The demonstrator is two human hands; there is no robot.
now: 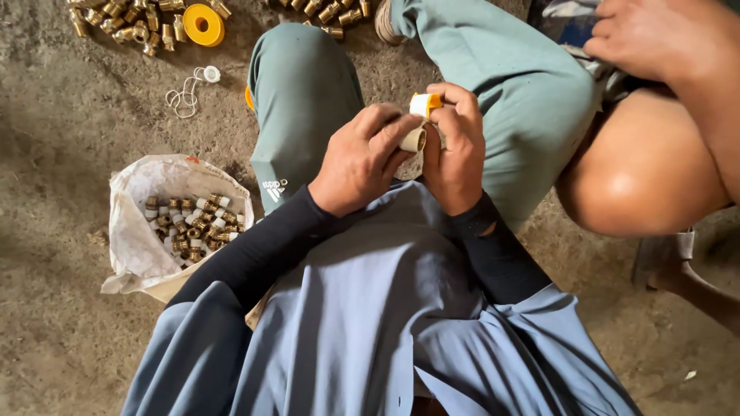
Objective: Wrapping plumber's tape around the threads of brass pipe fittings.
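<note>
My left hand [362, 158] grips a small brass fitting [414, 139] whose end is wrapped in white tape. My right hand [455, 146] holds a small roll of white thread-seal tape on a yellow spool [425, 104] just above the fitting, touching it. Both hands sit close together over my lap, above my blue garment and a grey-green trouser leg [304, 100].
A white sack [135, 231] on the dirt floor at left holds several brass fittings, some taped white. More brass fittings [131, 21] and a yellow tape spool [203, 24] lie at top left. Another person's knee [640, 177] and hand [655, 35] are at right.
</note>
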